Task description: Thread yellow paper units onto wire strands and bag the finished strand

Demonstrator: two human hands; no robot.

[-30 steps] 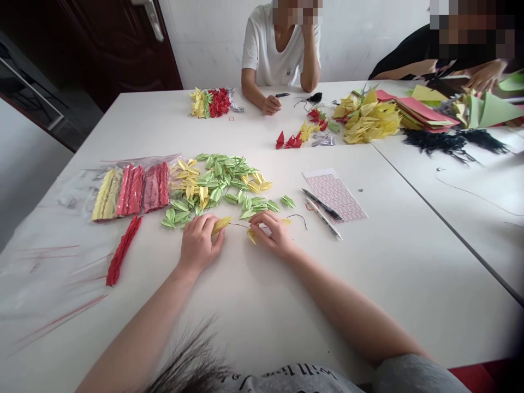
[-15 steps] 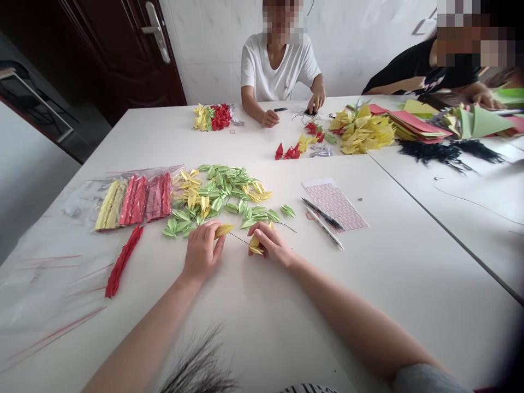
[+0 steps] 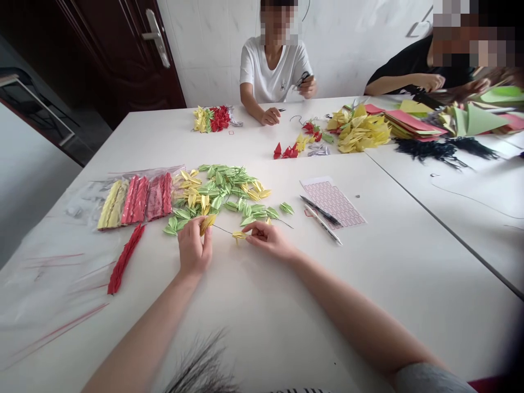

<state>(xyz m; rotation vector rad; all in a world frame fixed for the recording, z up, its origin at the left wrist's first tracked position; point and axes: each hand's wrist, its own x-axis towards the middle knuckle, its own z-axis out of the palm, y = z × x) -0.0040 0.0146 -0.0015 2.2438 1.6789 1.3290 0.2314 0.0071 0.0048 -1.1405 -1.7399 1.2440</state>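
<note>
Okay, clear zip bag (image 3: 79,207) holds yellow & red folded-paper units (image 3: 135,199), left on the bench (image 3: 262,327). L hand (image 3: 194,245) pinches yellow paper unit (image 3: 207,224), tip pointing up-right; R hand (image 3: 268,240) pinches second yellow unit (image 3: 239,235), long axis near horiz. (dark wire (image 3: 223,230) spans between them).

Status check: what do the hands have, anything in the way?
Left hand pinching a yellow folded paper piece; right hand pinching a second yellow piece. Dark wire runs between them. Green and yellow folded pieces just beyond, not blocking.
</note>
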